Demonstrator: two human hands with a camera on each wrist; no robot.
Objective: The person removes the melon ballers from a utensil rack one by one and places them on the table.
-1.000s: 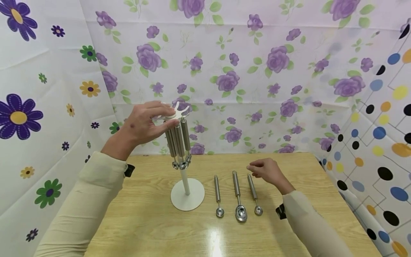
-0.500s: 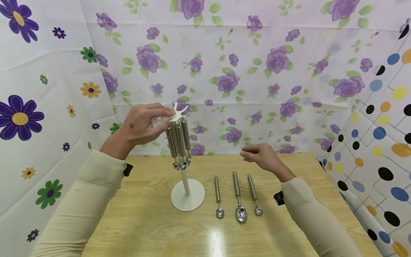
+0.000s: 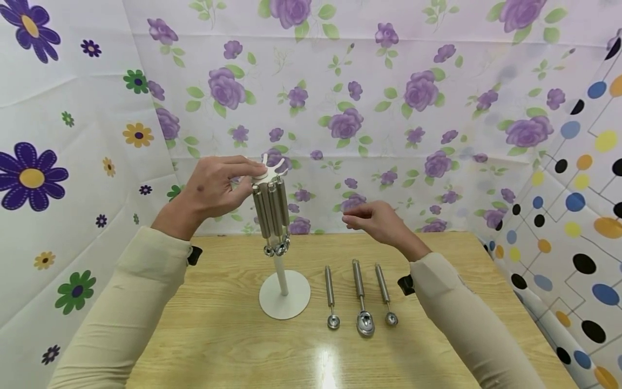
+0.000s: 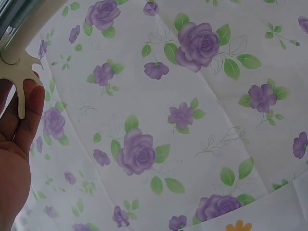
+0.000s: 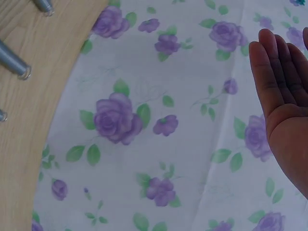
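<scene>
In the head view my left hand [image 3: 216,186] grips the hooked top of a white utensil stand [image 3: 284,300], fingers over the top and thumb at its near side. The left wrist view shows the same left hand [image 4: 17,139] with its fingers around a white prong [image 4: 20,98]. Several steel-handled tools [image 3: 272,210] with small round heads hang below the hooks, close together. To the right of the stand, my right hand [image 3: 379,221] is raised above the table's back edge, nothing visible in it. Its fingers look straight in the right wrist view [image 5: 284,96].
Three steel tools lie on the wooden table [image 3: 218,335], right of the stand: a small round-headed one [image 3: 330,294], a larger scoop with an oval head [image 3: 361,297] and another small one [image 3: 385,294]. Flowered cloth [image 3: 311,81] hangs behind the table.
My right hand has risen from the rightmost tool's handle and moved left toward the stand. My left thumb has drawn back slightly, and the hanging tools have shifted a little to the right.
</scene>
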